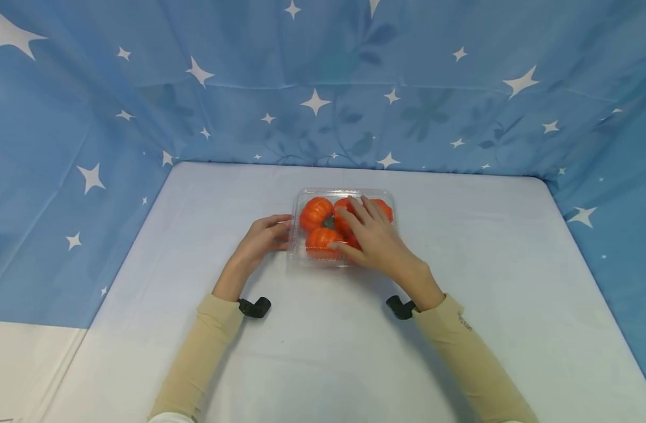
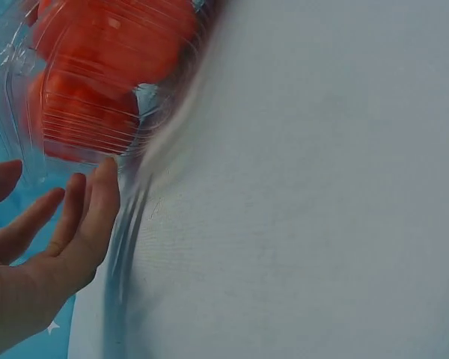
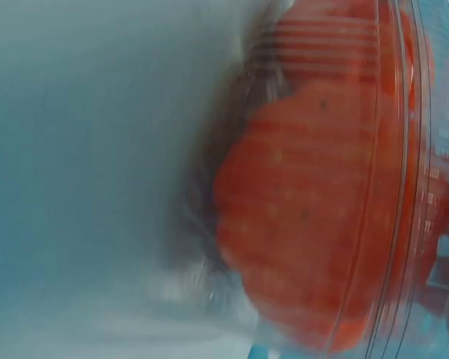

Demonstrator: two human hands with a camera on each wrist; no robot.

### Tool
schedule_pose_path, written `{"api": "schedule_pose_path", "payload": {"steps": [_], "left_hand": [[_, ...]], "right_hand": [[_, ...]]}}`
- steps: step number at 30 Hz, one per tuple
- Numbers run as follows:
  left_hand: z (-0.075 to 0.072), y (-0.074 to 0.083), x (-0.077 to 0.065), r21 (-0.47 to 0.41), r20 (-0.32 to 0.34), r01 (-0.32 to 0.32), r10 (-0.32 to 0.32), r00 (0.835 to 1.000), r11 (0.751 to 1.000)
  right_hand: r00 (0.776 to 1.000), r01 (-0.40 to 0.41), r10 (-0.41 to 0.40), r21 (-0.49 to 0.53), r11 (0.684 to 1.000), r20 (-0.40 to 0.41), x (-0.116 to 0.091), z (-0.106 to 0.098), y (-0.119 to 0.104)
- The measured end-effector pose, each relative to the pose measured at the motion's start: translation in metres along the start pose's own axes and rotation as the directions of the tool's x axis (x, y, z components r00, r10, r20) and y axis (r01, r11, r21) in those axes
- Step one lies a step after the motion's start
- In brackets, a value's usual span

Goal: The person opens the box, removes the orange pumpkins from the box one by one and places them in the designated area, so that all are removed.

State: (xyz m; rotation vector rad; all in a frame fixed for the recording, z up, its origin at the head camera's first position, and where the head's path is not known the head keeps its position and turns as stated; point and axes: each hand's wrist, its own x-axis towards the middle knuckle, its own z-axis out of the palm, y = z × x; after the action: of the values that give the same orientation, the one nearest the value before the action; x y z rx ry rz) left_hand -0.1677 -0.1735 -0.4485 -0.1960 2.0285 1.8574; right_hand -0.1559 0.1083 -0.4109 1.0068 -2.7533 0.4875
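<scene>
Orange pumpkins [image 1: 317,213] fill a clear box [image 1: 317,192], centre frame. The right hand [image 1: 375,241] spreads wide over it, gripping nothing; the left hand [image 1: 259,239], fingers parted, flanks its left edge.

Pumpkins [image 1: 384,208] partly hidden behind right grip [image 1: 378,244], clear container [image 1: 298,254] cut off in both wrist views

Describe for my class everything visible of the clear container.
The clear container looks like shiny plastic, rectangular with rounded corners and fine ribs along its sides. It holds several orange-red pumpkin-like pieces and appears to sit level on the white table. The left grip is beside its left side, the right grip over its top; whether either touches is unclear.
</scene>
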Motion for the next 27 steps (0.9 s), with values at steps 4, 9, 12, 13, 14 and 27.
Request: {"api": "schedule_pose_path", "payload": {"steps": [4, 9, 12, 13, 14, 27], "left_hand": [[0.001, -0.002, 0.000, -0.036, 0.010, -0.010, 0.011, 1.000, 0.999], [0.001, -0.005, 0.000, -0.072, 0.015, -0.023, 0.024, 1.000, 0.997], [0.001, -0.007, 0.000, -0.098, 0.019, -0.021, 0.023, 1.000, 0.995], [0.002, -0.007, 0.001, -0.109, 0.020, -0.018, 0.020, 1.000, 0.994], [0.002, -0.008, 0.001, -0.114, 0.020, -0.015, 0.017, 1.000, 0.993], [0.006, -0.009, 0.004, -0.181, -0.025, -0.006, 0.002, 1.000, 0.983]], "right_hand": [[0.999, 0.036, -0.036, -0.020, 0.999, -0.012, 0.003, 0.002, -0.009], [0.997, 0.067, -0.068, -0.023, 0.997, -0.034, 0.007, 0.007, -0.021], [0.995, 0.091, -0.092, -0.024, 0.996, -0.048, 0.009, 0.012, -0.029], [0.994, 0.099, -0.100, -0.025, 0.995, -0.052, 0.009, 0.014, -0.032], [0.992, 0.109, -0.111, -0.030, 0.994, -0.057, 0.009, 0.016, -0.034], [0.993, 0.107, -0.110, -0.078, 0.991, -0.032, 0.007, 0.032, -0.055]]}}
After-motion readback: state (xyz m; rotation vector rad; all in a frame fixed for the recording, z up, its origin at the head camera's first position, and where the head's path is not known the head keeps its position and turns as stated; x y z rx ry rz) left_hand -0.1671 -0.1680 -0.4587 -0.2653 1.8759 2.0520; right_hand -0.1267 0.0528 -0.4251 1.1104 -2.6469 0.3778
